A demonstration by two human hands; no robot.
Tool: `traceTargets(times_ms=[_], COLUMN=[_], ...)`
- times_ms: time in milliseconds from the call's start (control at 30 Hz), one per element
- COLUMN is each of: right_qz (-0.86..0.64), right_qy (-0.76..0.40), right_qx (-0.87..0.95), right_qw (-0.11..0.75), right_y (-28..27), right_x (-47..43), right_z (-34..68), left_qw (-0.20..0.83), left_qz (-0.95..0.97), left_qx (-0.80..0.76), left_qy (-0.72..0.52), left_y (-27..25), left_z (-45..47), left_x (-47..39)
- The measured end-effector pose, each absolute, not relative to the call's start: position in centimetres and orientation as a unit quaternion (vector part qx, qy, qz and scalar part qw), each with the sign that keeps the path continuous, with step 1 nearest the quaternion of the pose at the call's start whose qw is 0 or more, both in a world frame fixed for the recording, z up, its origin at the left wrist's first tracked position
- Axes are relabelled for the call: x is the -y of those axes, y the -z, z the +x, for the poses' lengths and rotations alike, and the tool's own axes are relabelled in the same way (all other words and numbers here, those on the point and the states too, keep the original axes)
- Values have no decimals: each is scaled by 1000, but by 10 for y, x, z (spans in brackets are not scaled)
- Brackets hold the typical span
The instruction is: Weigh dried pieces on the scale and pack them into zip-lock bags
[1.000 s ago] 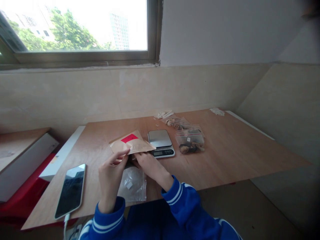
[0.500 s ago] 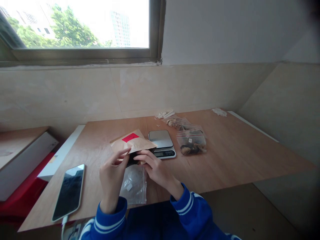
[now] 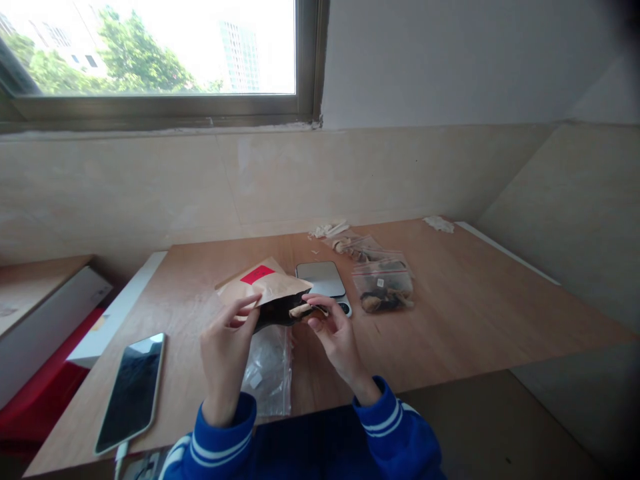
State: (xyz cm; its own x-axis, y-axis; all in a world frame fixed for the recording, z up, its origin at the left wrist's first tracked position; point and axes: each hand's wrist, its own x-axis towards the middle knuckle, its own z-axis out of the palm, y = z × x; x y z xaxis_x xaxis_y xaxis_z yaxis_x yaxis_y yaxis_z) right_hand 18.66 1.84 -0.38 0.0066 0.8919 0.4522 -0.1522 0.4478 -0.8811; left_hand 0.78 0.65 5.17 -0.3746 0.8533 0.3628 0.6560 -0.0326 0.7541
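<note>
Pouch (image 3: 280,287) gapes beside scale (image 3: 319,277), a hand at each side

Nearest are two blue sleeves (image 3: 225,433) with white stripes at the cuffs. On the near side of the scale and somewhat left of it, a clear plastic bag (image 3: 275,383) lies flat on the wooden table (image 3: 475,313). Well to the scale's left, toward the near edge, lies a phone (image 3: 131,393) with a white cable (image 3: 121,453) plugged into its lower end.

Just left of the scale, the left hand (image 3: 227,350) pinches the lip of the brown paper pouch, which bears a red label (image 3: 257,274) and shows a dark inside. On the scale's near side, the right hand (image 3: 336,337) grips a few tan and dark pieces (image 3: 301,311) in its fingertips, at the pouch's mouth. Pouch and hand hide much of the scale's display.

Right of the scale sits a zip bag (image 3: 384,297) of brown and dark dried pieces. Behind that, more bags (image 3: 357,247) overlap. Pale strips (image 3: 330,230) lie beyond the scale, and a whitish scrap (image 3: 439,223) lies far to its right. Past the table stand the wall (image 3: 400,167) and, up beyond the scale's left, a window (image 3: 150,105).
</note>
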Motion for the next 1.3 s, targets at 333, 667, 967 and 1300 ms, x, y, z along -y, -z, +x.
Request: traceTargets(times_ms=[333, 667, 967, 1300], right_qz=[-373, -440, -407, -517], right_qy=[-415, -259, -258, -85], right_qx=[456, 666, 736, 763], right_qw=[693, 544, 476, 379], right_y=[34, 62, 62, 60], right_x=[-68, -151, -135, -149], right_z=[218, 237, 239, 258], left_qw=[87, 99, 97, 113], left_qz=[533, 508, 516, 516], left_qx=[-694, -696, -697, -703], left_qy=[-476, -497, -488, -475], left_y=[-55, -55, -54, -53], left_z=[-1, -6, -9, -11], left_x=[-16, -17, -15, -12])
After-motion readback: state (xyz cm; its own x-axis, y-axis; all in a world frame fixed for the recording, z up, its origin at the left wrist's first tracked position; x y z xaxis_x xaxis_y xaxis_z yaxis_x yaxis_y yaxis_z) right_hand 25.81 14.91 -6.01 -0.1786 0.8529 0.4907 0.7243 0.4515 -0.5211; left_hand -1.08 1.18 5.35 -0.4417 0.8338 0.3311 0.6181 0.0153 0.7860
